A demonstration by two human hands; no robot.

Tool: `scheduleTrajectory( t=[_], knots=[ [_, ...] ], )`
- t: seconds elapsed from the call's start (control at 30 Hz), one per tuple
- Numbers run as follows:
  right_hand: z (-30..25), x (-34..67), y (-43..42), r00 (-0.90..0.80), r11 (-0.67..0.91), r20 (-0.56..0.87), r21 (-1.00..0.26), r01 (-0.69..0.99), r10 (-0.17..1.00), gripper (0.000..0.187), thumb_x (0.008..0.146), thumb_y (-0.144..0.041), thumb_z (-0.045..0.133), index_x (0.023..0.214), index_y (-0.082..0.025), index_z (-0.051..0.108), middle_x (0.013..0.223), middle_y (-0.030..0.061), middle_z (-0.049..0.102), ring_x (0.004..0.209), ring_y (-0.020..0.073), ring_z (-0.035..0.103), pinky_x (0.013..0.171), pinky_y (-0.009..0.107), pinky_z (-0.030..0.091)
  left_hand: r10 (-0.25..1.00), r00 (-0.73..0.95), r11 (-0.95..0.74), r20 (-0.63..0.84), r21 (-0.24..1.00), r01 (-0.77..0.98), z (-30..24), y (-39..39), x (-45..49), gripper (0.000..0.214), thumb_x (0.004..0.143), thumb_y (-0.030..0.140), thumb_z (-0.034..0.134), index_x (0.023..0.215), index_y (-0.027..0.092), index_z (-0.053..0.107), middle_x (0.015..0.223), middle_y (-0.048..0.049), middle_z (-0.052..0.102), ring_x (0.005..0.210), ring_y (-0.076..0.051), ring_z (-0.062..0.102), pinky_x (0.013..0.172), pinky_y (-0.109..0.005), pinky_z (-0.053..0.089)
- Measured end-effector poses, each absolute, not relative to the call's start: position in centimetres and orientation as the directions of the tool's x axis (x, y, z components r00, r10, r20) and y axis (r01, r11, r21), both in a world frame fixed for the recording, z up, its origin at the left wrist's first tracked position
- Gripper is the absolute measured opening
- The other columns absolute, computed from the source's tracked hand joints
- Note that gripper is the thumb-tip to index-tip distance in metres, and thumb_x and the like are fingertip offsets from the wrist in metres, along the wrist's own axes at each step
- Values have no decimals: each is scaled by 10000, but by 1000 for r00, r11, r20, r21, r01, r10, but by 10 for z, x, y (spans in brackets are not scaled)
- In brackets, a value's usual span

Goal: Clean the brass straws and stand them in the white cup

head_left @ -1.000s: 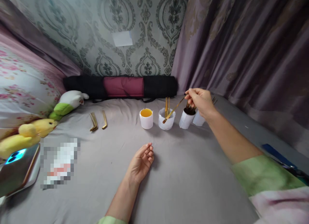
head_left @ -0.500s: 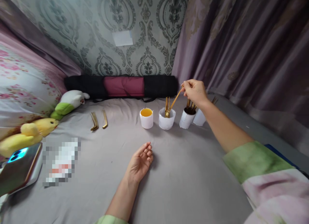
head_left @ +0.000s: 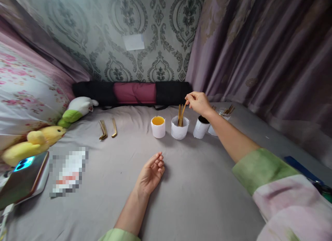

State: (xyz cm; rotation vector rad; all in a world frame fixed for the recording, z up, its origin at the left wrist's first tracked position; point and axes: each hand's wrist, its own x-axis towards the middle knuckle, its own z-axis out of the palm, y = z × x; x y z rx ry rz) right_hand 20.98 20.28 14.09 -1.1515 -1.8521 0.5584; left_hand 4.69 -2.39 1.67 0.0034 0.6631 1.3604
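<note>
My right hand (head_left: pixel 198 102) is closed, pinching the upper end of a thin gold stick (head_left: pixel 184 106). The stick leans down into a white-wrapped clear cup (head_left: pixel 179 131), where several similar gold sticks (head_left: pixel 179 113) stand. My left hand (head_left: pixel 151 173) rests on the grey sheet in front of the cups, palm partly up, fingers loosely curled with nothing in them. Left of that cup stands a white cup with a yellow inside (head_left: pixel 158 131). To its right is a white-wrapped cup with a dark inside (head_left: pixel 200 130), partly behind my right forearm.
A glass jar (head_left: pixel 224 113) of sticks stands behind my forearm. Bent-ended gold sticks (head_left: pixel 103 130) lie at left, a single one (head_left: pixel 114 127) beside them. Plush toys (head_left: pixel 46 137), a phone (head_left: pixel 28 178) and a blurred packet (head_left: pixel 68 173) lie further left. A black-and-maroon roll (head_left: pixel 134 93) lies against the wall.
My right hand has moved left and slightly down, and the gold stick has become more upright in the cup. My left hand stays put. The view has shifted slightly.
</note>
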Motion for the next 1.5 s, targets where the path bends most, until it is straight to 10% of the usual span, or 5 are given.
scheduleTrajectory(
  t=[1.5],
  knots=[
    [109, 185, 212, -335, 484, 350, -617, 621, 875, 235, 795, -235, 442, 738, -150, 654, 618, 21, 649, 545, 96, 577, 618, 199, 435, 902, 53, 227, -428, 367, -902, 17, -24, 48, 129, 753, 113, 583, 882, 101, 573, 717, -4, 531, 531, -34, 455, 432, -152, 351]
  ],
)
